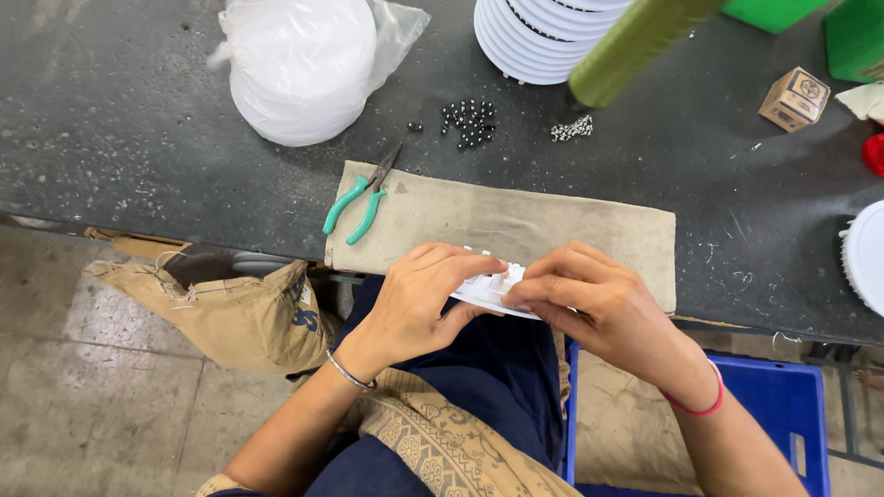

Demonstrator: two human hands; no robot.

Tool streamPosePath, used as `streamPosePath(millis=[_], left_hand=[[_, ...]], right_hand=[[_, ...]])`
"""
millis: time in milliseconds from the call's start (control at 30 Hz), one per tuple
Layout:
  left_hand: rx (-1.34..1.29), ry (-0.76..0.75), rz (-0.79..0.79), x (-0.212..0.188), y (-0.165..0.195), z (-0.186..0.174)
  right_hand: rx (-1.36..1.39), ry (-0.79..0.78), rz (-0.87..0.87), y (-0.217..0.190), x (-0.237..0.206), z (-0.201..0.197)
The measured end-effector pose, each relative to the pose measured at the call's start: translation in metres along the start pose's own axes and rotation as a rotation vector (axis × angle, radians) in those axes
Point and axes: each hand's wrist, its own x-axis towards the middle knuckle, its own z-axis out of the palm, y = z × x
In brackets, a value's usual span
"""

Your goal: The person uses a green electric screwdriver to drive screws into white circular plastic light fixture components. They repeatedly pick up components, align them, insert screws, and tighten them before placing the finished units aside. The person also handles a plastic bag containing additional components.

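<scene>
Both hands meet just over my lap, at the near edge of the bench; my left hand has its fingers curled round a small white plastic part, thumb beneath and fingertips pressed on its top, while my right hand pinches the same part from the other side, fingers bent close and nearly shut on it. That part sits between the two hands, just in front of the folded tan cloth and partly over it; I cannot tell its full shape, since the fingers hide most of it. I judge this as a fitting or pressing step, done by fingertip; any further move would call for a steady grip from both sides. Green-handled pliers lie untouched on the cloth's left end; small dark beads lie scattered on the dark bench beyond, near a bagged stack of white discs.
</scene>
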Motion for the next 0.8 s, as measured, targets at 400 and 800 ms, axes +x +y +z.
streamPosePath(millis=[400,800], left_hand=[[-0.008,0.002,-0.055,0.003,0.004,0.000],[-0.027,0.013,-0.073,0.006,0.002,-0.001]], right_hand=[[0.123,-0.027,0.036,0.003,0.006,-0.006],[0.237,0.019,0.125,0.006,0.005,-0.013]])
